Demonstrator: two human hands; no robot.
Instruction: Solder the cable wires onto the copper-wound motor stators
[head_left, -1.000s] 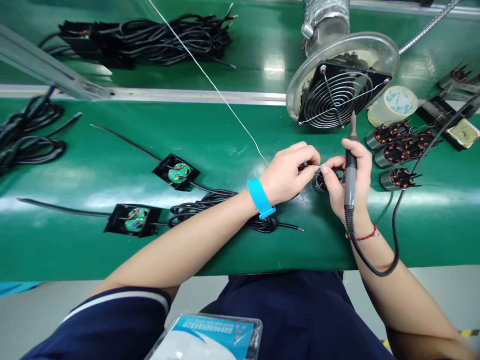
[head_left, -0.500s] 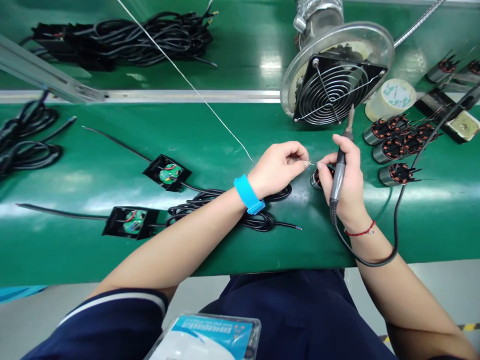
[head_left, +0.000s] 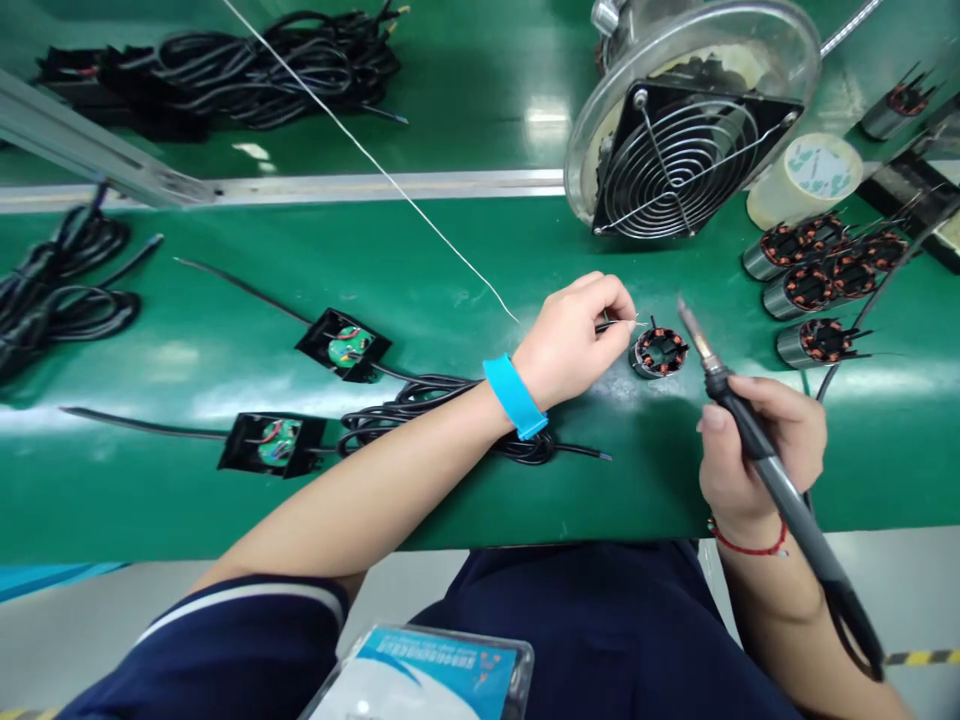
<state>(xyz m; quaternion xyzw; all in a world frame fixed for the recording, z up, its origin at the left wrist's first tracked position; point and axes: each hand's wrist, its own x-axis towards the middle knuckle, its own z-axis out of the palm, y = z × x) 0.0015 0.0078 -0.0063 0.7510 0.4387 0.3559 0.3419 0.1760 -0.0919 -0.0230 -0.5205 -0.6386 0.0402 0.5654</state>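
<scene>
My left hand (head_left: 577, 335), with a blue band at the wrist, is closed in a pinch. A thin pale solder wire (head_left: 420, 212) runs down to it, and fine wire ends poke out past the fingertips. Something dark and thin also shows between the fingers. Just right of those fingertips a small motor stator (head_left: 660, 352) with copper windings stands on the green bench. My right hand (head_left: 761, 440) is wrapped round a soldering iron (head_left: 750, 430). Its tip points up and left, a little to the right of the stator and apart from it.
A round fume extractor fan (head_left: 675, 180) hangs at the back. Several more stators (head_left: 806, 285) and a tape roll (head_left: 817, 180) stand at right. Two black housings with green circuit boards (head_left: 349, 345) and coiled black cables (head_left: 420, 405) lie at left.
My right hand has moved right and toward me, and the iron is turned from upright to pointing up-left. The stator is uncovered. My left hand shifted slightly right, still pinching.
</scene>
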